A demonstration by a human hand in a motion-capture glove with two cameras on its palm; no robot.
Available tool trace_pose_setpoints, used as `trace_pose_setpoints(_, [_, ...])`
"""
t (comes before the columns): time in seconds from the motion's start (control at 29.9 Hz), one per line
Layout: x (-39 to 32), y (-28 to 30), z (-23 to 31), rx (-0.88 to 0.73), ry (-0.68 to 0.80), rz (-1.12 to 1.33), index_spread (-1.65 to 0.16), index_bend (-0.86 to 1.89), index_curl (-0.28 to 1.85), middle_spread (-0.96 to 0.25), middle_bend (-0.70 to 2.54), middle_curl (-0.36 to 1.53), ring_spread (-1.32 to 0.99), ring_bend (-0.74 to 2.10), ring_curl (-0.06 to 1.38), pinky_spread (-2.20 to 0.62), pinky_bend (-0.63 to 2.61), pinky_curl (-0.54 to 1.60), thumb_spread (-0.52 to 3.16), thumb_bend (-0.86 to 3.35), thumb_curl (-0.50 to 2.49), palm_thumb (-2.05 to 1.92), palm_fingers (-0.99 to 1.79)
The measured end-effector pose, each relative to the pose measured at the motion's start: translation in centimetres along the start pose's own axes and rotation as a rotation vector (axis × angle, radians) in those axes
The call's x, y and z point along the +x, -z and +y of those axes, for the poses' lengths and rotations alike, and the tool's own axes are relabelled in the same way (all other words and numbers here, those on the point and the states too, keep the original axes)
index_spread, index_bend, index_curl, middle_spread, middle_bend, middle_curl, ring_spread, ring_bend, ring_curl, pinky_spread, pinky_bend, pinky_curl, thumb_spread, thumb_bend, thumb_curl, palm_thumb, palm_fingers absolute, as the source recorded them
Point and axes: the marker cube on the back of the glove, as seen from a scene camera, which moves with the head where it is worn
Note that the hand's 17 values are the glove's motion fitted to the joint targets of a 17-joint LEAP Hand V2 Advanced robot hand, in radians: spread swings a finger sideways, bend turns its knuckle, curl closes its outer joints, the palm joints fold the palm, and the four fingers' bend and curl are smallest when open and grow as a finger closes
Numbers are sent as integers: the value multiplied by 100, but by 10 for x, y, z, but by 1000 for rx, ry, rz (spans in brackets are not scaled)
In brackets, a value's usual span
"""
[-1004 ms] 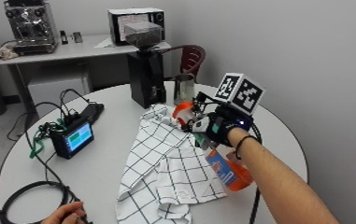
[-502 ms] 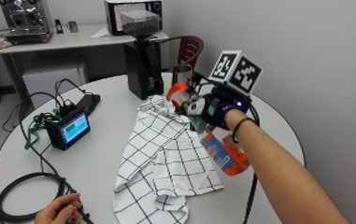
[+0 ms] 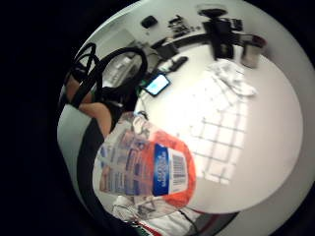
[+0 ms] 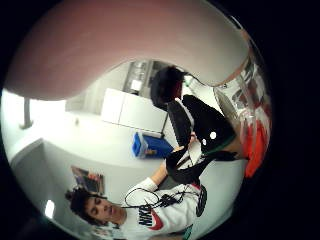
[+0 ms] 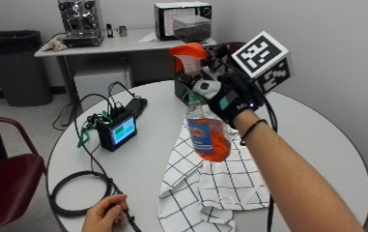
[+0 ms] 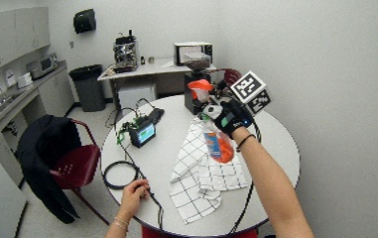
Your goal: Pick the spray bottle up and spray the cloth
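Round white desk point(image 5: 312, 140) under you, checked cloth point(image 5: 219, 186) spread flat below your fingers. Your right hand point(image 5: 232, 99) has its fingers curled round the spray bottle point(image 5: 203, 121) neck, lifted clear above the cloth. Tip the nozzle down at the cloth before squeezing. Bottle looks roughly half full of orange liquid.

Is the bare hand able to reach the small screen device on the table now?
Probably yes. The bare hand rests on the table edge holding a black cable, and only bare table lies between it and the screen device. It would have to release the cable first.
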Motion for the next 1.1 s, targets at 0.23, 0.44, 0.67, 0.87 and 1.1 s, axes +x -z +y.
trace_pose_setpoints(0.23, [35, -85, -14, 8, 133, -175, -18, 8, 22, -8, 57, 46, -9, 63, 41, 5, 25, 37, 124, -2, 33, 70, 112])
trace_pose_setpoints(0.44, [57, -148, 2, -65, 148, -180, -18, 8, 22, -8, 55, 46, -9, 62, 41, 3, 26, 37, 123, -2, 33, 70, 112])
trace_pose_setpoints(0.67, [73, -180, 4, -94, 170, -133, -19, 8, 21, -8, 54, 45, -10, 62, 41, 1, 26, 37, 122, -2, 32, 70, 111])
trace_pose_setpoints(0.87, [90, -181, 10, -85, 161, -112, -19, 7, 21, -8, 52, 45, -11, 58, 40, -2, 32, 39, 121, -2, 32, 70, 111])
trace_pose_setpoints(1.1, [100, -182, 12, -89, 145, -145, -19, 7, 20, -8, 50, 44, -11, 56, 40, -6, 36, 40, 121, -2, 31, 69, 112])
